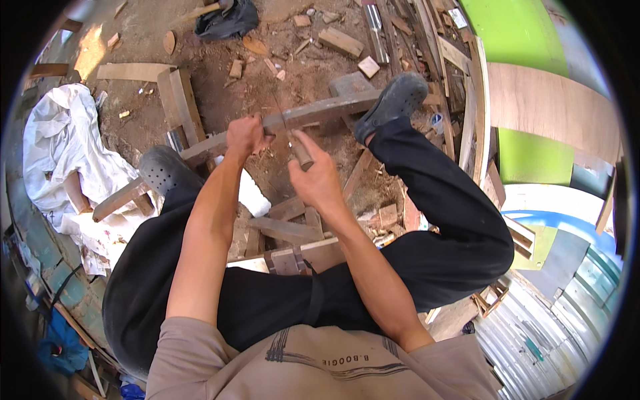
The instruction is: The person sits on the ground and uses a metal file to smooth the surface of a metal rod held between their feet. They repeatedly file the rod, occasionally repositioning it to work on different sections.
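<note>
A long wooden beam (326, 112) runs slantwise in front of me, its left end nearer to me. My left hand (248, 135) is closed on the beam left of its middle. Just right of it, my right hand (315, 177) grips the wooden handle of a handsaw (301, 153). The saw's thin blade shows almost edge-on and crosses the beam; how deep it sits in the wood I cannot tell. My right foot, in a dark clog (403, 97), presses on the beam toward its right end. The other clog (167, 172) is beside its left part.
White cloth (60, 143) lies on the left. Wood offcuts (341, 42) and scraps litter the dirt floor, with a black plastic bag (227, 20) at the far side. Long planks (477, 110) line the right, beside green panels (533, 155) and corrugated metal sheets (527, 333).
</note>
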